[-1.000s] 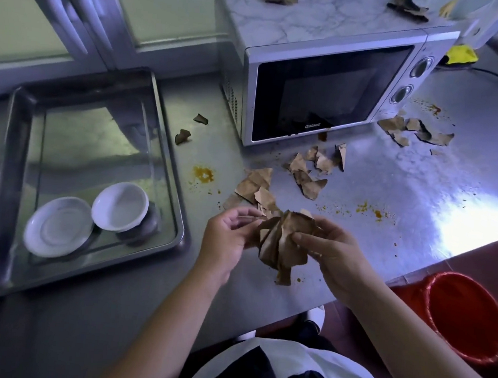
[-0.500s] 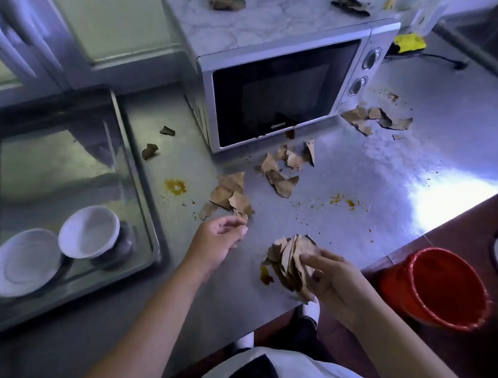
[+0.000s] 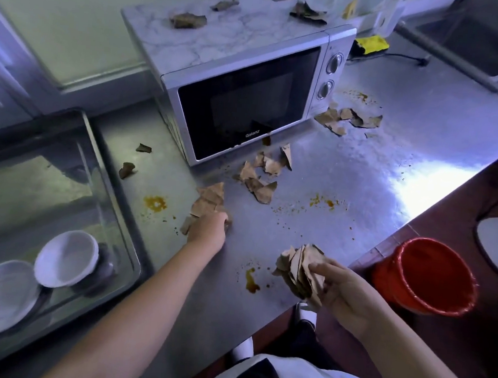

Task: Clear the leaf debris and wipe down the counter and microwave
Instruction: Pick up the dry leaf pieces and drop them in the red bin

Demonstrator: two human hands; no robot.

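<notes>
Dry brown leaf pieces litter the steel counter (image 3: 317, 170) and the marble-patterned top of the silver microwave (image 3: 243, 99). My right hand (image 3: 344, 288) grips a stacked bunch of leaves (image 3: 301, 267) near the counter's front edge. My left hand (image 3: 208, 230) reaches onto a leaf pile (image 3: 208, 200) in front of the microwave, its fingers curled over the pieces. Another leaf pile (image 3: 262, 175) lies by the microwave door, a further leaf cluster (image 3: 348, 120) lies right of it. Leaves on the microwave top (image 3: 189, 20) lie scattered. Orange stains (image 3: 155, 203) spot the counter.
A red bucket (image 3: 425, 277) stands on the floor right of the counter edge. A steel tray (image 3: 116, 190) at left holds two white dishes (image 3: 66, 258). Two small leaf bits (image 3: 127, 168) lie beside the tray. A yellow sponge (image 3: 372, 43) and a cord lie behind the microwave.
My hands have come apart. My left hand let go of the bunch and moved forward to the leaf pile on the counter; my right hand carried the bunch rightward toward the counter edge.
</notes>
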